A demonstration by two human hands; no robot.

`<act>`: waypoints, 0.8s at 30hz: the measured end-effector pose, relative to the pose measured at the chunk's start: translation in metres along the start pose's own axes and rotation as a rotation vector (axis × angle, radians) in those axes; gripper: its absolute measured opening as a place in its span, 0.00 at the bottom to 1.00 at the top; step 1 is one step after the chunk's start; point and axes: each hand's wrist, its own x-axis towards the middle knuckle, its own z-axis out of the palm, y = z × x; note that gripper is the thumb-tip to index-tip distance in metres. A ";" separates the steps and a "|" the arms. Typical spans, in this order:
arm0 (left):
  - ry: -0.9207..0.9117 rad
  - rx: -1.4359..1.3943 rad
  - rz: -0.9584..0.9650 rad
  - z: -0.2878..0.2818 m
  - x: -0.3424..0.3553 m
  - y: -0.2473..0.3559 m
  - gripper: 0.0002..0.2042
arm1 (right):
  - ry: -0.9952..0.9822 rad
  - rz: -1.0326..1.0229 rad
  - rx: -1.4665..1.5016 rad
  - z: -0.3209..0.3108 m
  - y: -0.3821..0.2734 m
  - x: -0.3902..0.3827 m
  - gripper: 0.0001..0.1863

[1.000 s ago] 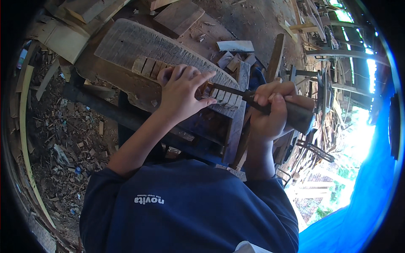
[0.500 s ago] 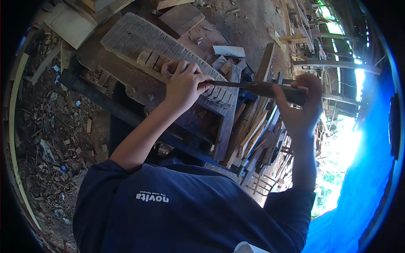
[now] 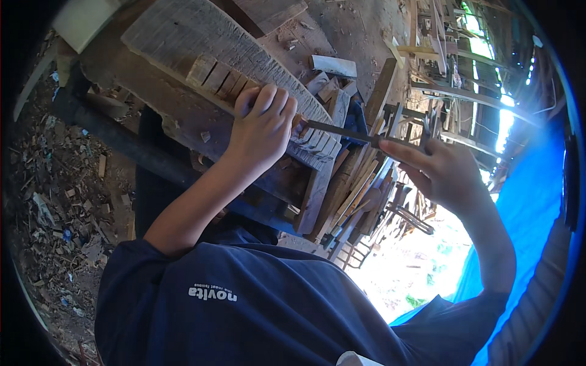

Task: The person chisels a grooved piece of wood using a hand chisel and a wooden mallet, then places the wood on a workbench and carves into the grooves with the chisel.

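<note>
One slim, flat, dark metal tool (image 3: 342, 130) sits over the notched edge of a thick, grainy grey plank (image 3: 174, 33), right hand (image 3: 448, 174) holding its handle end with fingers stretched out, left hand (image 3: 262, 125) curled tight at the tip around what looks like one small reddish wood piece (image 3: 298, 122), though it's mostly covered. Past that there's one pale block (image 3: 333, 66) plus a few rough offcuts (image 3: 328, 91). It's all on a rough wooden bench (image 3: 137, 91), floor (image 3: 79, 201) littered with chips, blue tarp (image 3: 528, 183) off right.
</note>
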 end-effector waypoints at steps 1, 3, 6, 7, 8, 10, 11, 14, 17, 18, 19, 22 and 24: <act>-0.003 -0.011 -0.005 0.001 0.001 -0.002 0.13 | 0.006 -0.001 0.048 0.012 0.004 -0.001 0.30; -0.022 -0.009 0.000 0.000 0.000 -0.002 0.13 | 0.109 0.005 0.194 0.037 0.004 -0.006 0.30; 0.008 0.012 0.030 0.007 0.003 -0.009 0.13 | 0.153 0.059 0.313 0.080 0.001 -0.017 0.32; 0.005 0.010 0.027 0.008 0.003 -0.010 0.13 | 0.188 0.058 0.360 0.091 -0.002 -0.019 0.32; 0.005 0.011 0.037 0.009 0.005 -0.009 0.12 | 0.183 0.066 0.357 0.106 -0.007 -0.024 0.32; 0.028 0.024 0.050 0.011 0.008 -0.010 0.11 | 0.197 0.206 0.670 0.141 -0.019 -0.032 0.26; 0.026 0.042 0.048 0.009 0.007 -0.010 0.11 | 0.048 0.352 0.793 0.160 -0.033 -0.028 0.28; 0.007 -0.003 0.080 0.000 0.006 -0.015 0.10 | 0.121 0.462 0.933 0.186 -0.082 -0.008 0.28; -0.028 -0.126 0.091 -0.006 0.012 -0.014 0.09 | 0.482 0.387 1.175 0.232 -0.098 -0.014 0.28; -0.033 -0.218 0.074 -0.009 0.010 -0.016 0.09 | 0.468 0.386 1.120 0.230 -0.099 -0.019 0.29; -0.040 -0.313 0.060 -0.013 0.011 -0.018 0.10 | 0.456 0.388 1.064 0.225 -0.097 -0.024 0.29; -0.010 -0.214 0.033 -0.027 0.026 -0.027 0.10 | 0.412 0.415 1.032 0.196 -0.081 -0.049 0.30; 0.014 -0.109 0.062 -0.030 0.038 -0.040 0.09 | 0.332 0.407 0.914 0.163 -0.066 -0.057 0.31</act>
